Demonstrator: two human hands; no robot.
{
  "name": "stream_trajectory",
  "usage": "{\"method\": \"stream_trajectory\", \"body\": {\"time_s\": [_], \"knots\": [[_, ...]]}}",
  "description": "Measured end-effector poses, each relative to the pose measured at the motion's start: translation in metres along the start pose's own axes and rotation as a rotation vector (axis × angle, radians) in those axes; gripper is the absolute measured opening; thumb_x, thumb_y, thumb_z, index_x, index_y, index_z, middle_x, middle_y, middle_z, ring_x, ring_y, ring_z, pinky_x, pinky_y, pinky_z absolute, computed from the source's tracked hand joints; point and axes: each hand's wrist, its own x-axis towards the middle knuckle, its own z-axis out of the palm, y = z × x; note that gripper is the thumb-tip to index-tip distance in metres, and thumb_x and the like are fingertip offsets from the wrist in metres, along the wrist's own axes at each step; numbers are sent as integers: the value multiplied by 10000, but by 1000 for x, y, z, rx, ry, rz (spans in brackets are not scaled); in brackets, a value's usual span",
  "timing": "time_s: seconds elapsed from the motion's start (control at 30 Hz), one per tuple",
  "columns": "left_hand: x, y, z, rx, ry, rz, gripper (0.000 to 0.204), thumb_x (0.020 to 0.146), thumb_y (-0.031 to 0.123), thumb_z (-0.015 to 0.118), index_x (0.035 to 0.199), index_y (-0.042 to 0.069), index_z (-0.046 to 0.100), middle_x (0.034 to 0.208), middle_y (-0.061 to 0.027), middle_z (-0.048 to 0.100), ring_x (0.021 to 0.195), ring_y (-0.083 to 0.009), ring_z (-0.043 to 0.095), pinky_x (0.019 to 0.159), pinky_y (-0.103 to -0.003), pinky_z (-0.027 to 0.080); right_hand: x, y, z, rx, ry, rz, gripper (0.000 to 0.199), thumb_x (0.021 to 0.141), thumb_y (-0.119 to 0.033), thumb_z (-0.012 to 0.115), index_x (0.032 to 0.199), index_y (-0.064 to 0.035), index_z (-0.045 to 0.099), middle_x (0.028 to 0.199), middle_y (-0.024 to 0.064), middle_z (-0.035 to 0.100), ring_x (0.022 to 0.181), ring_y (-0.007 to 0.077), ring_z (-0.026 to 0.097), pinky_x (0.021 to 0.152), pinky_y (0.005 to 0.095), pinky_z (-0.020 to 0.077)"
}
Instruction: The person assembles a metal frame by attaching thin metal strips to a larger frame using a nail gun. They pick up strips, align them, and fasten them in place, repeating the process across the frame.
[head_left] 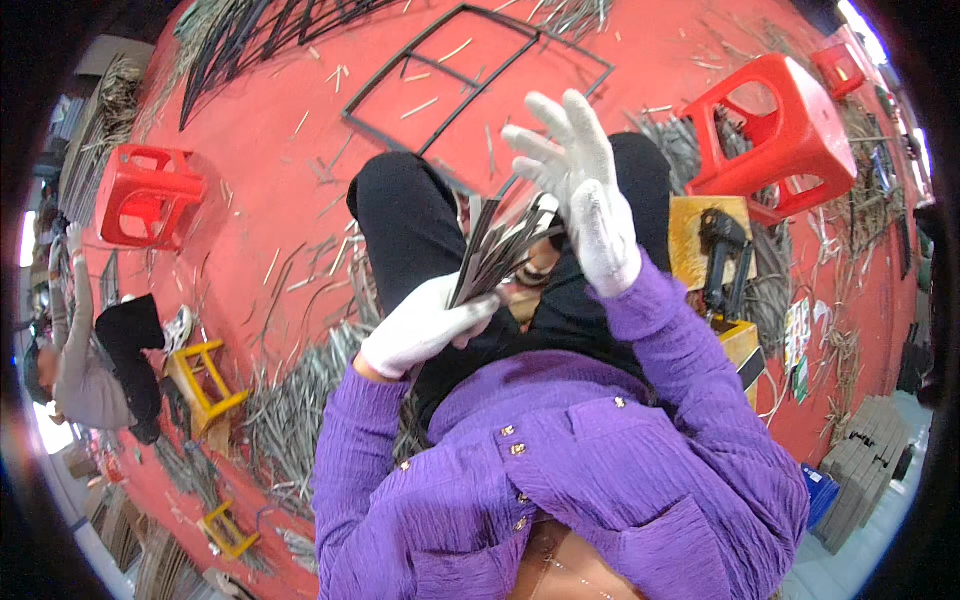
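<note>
Both my hands wear white gloves. My left hand point(425, 328) is closed around a bundle of flat dark grey strips point(488, 252), held above my lap and pointing up and away from me. To the right of the bundle, my right hand point(585, 195) is raised with its fingers spread, and nothing shows in it. The strips' far ends come close to the right wrist; whether they touch cannot be told. A dark metal frame point(405, 61) lies on the floor beyond my knees.
A black power tool point(722, 245) rests on a yellow-topped stand point(688, 225) at my right. Red plastic stools stand at right point(820, 130) and left point(140, 180). Loose grey strips point(300, 410) pile at my left. Another person point(95, 385) sits far left, near a yellow stool point(205, 385).
</note>
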Motion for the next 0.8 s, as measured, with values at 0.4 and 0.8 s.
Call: {"method": "stream_trajectory", "body": {"time_s": [0.4, 0.8], "knots": [[-48, -10, -92, -23, 328, -232, 299, 987, 324, 436, 1119, 162, 650, 632, 107, 368, 513, -34, 326, 455, -236, 262, -10, -3, -111, -298, 256, 227, 449, 1026, -295, 400, 1361, 0, 447, 1252, 166, 583, 1116, 232, 593, 976, 344, 450], [-120, 155, -565, 1901, 712, -171, 515, 912, 53, 440, 1398, 222, 463, 1212, -217, 576, 1025, -341, 606, 852, -393, 494, -156, 28, -265, -1247, 813, 572, 370, 958, -186, 513, 1261, 24, 543, 1211, 166, 598, 1117, 253, 582, 976, 339, 439]]}}
